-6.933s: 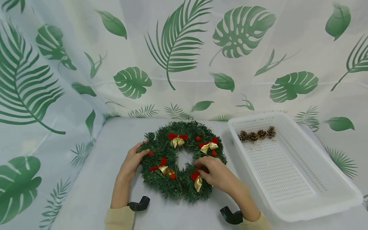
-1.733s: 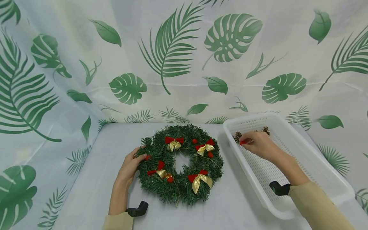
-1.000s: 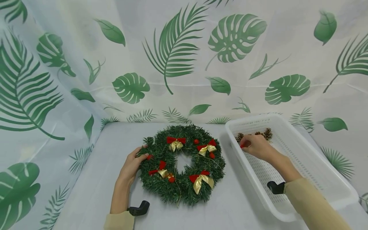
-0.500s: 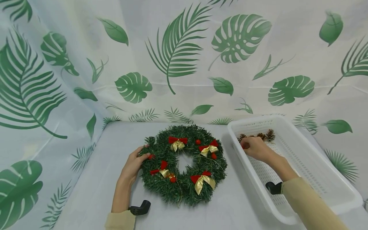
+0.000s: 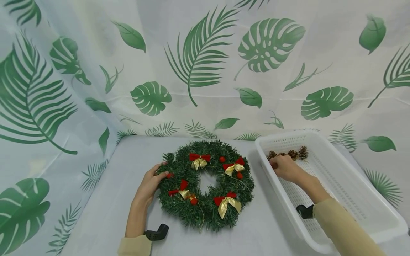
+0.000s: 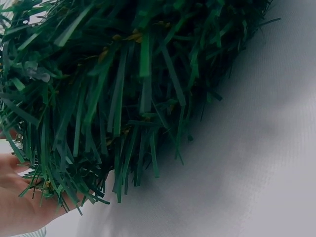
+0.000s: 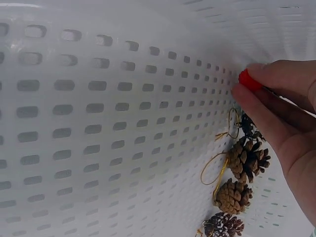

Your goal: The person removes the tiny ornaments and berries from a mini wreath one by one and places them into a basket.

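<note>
A green Christmas wreath (image 5: 182, 217) lies on the table, trimmed with red-and-gold bows (image 5: 200, 161) and small red balls (image 5: 222, 159). My left hand (image 5: 146, 185) grips its left edge, thumb on top; in the left wrist view the green strands hide most of the fingers. Over at the white basket, my right hand (image 5: 290, 171) reaches inside by the left wall. Thumb and finger pinch a small red ball (image 7: 250, 80), partly covered by the fingertips. Beside that hand several pine cones (image 7: 233, 196) with gold loops sit in a row at the basket's far end.
The white perforated basket (image 5: 283, 209) stands right of the wreath, its tall rim beneath my right forearm. A leaf-printed curtain (image 5: 221, 103) hangs behind and at the left of the white table (image 5: 102, 209). Black wrist mounts (image 5: 157, 233) stick out from both wrists.
Earlier my right hand was at the wreath's inner right side; since then it has moved into the basket with the red ball and sunk slightly lower. My left hand keeps its grip.
</note>
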`<state>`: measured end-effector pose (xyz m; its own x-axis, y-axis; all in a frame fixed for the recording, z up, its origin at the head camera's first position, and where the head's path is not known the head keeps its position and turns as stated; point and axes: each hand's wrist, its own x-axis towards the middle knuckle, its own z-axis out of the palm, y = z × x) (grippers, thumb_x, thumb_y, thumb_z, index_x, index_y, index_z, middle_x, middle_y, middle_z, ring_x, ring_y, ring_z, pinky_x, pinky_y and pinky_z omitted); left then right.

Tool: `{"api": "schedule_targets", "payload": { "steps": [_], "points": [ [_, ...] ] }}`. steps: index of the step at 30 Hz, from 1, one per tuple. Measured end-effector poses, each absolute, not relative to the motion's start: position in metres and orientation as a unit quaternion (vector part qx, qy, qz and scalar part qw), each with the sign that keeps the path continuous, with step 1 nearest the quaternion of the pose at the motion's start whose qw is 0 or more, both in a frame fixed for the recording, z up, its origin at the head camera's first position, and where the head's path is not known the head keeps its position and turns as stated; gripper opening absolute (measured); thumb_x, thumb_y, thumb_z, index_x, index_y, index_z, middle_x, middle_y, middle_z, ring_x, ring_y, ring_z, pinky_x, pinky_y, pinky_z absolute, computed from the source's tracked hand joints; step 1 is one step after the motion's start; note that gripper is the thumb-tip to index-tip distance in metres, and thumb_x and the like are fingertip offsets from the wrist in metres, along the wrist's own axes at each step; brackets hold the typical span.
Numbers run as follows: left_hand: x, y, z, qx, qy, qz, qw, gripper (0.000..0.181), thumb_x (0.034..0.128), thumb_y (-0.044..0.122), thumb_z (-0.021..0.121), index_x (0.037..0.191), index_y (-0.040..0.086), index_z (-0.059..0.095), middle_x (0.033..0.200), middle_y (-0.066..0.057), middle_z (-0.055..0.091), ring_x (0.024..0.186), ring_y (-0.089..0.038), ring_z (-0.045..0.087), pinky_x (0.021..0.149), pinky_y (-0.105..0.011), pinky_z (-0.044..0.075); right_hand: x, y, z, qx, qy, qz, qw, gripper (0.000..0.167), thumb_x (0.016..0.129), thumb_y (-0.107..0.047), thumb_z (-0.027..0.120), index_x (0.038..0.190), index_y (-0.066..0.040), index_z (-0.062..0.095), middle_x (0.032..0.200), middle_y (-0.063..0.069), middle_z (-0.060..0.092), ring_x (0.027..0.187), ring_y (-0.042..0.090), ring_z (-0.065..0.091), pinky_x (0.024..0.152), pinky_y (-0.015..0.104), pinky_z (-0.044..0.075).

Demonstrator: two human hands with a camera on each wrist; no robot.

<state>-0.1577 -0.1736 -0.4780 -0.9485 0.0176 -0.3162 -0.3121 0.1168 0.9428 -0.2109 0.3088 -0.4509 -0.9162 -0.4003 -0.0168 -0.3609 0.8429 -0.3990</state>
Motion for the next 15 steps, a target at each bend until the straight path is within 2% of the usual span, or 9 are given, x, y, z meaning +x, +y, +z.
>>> {"api": "schedule_targets", "payload": {
  "steps": [15],
  "points": [
    [-0.1576,-0.1726,-0.477,-0.104,0.731,0.662,0.125,0.068,0.1042,0.019,0.058,0.163,0.005,0.026,0.17,-0.025,0.009,0.155,-0.048,0.012,0.121,-0.067,0.022,-0.2066,0.3084,-0.4503,-0.213,0.952,-0.208,0.067,0.01,0.09,0.001,0.072,0.099,0.003,0.077,0.083,0.009,0.074,0.073,0.022,0.07,0.064,0.038,0.058]
  ]
}}
